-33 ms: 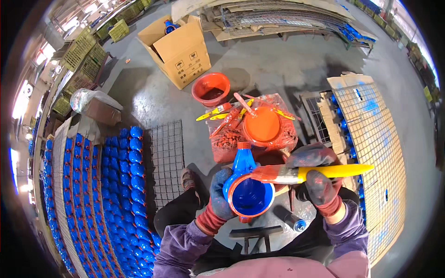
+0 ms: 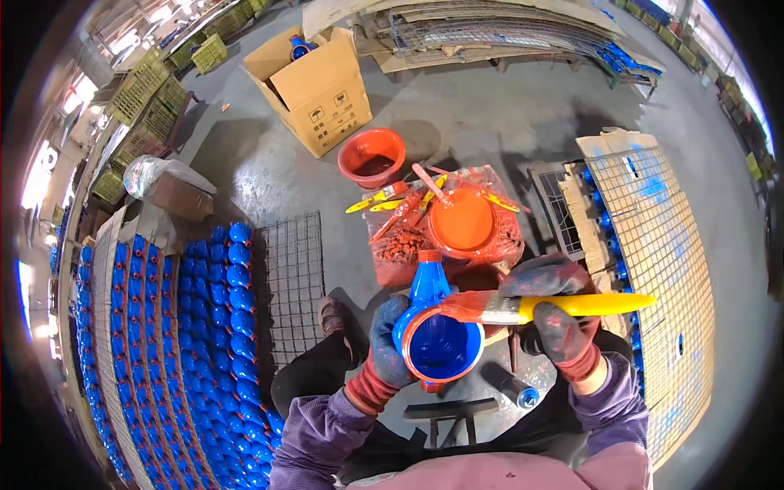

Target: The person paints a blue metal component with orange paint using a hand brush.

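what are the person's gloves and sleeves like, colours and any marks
The left glove is dark bluish grey with a red ribbed cuff. The right glove is dark grey, smeared with red on the fingers, and also has a red cuff. Above the cuffs, the left sleeve and right sleeve are purple with fine lines.

Printed markings on a cardboard box
On the side of the cardboard box (image 2: 304,91) facing the camera, two square handling symbols (image 2: 317,115) are printed next to each other in dark ink, an umbrella-like shape being seen in the left one. Below them, short rows of dark characters (image 2: 319,136) are printed, shown too small and slanted to be read with certainty.
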`<state>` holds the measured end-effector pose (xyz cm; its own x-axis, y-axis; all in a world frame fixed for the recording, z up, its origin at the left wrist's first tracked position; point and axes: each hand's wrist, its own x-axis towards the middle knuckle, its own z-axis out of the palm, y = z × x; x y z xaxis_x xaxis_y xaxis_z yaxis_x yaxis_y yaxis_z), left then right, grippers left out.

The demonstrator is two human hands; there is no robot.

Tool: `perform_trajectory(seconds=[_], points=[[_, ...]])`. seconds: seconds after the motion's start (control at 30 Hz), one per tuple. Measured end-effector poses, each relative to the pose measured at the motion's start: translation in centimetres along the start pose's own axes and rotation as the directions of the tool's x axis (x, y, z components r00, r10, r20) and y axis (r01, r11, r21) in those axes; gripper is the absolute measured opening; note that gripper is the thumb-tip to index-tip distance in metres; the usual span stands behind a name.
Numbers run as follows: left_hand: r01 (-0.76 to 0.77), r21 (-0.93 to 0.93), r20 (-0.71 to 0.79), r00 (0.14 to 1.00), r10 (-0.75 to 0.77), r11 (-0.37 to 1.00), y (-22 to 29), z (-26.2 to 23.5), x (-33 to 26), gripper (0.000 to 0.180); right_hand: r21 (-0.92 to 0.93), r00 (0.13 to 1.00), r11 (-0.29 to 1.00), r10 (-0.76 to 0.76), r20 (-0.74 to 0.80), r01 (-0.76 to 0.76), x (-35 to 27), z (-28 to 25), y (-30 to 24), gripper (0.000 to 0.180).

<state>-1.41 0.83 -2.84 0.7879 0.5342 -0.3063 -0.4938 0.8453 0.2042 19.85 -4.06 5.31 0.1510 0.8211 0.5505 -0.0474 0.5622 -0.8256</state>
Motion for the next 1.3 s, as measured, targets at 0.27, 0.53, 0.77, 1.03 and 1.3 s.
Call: perform_trajectory(seconds=[0.27, 0.53, 0.77, 1.03, 1.3], points=[[-0.178, -0.183, -0.013, 0.984, 0.179, 0.967, 1.6, -0.7, 0.2, 0.067, -0.275, 0.999, 0.961, -0.04, -0.013, 0.035, -1.3, 0.2, 0.8, 0.02], [-0.344, -0.094, 0.002, 0.938, 0.346, 0.934, 3.4, 0.6, 0.1, 0.059, -0.157, 0.997, 0.988, -0.019, -0.076, 0.006, -3.2, 3.3, 0.7, 0.016], [-0.573, 0.559, 0.065, 0.75, 0.658, 0.599, 4.0, 1.3, -0.3, 0.048, 0.203, 0.924, 0.953, 0.274, -0.267, -0.224, -3.2, 4.2, -0.9, 0.022], [-0.467, -0.075, -0.027, 0.884, 0.466, 0.881, 5.2, 1.8, 0.0, 0.064, -0.553, 0.962, 0.798, 0.123, -0.243, -0.242, -3.6, 2.4, -0.9, 0.022], [-0.412, -0.139, 0.031, 0.907, 0.42, 0.9, 5.7, 2.4, -1.3, 0.065, -0.17, 0.971, 0.979, 0.068, -0.23, -0.109, -2.9, 4.7, -2.1, 0.025]])
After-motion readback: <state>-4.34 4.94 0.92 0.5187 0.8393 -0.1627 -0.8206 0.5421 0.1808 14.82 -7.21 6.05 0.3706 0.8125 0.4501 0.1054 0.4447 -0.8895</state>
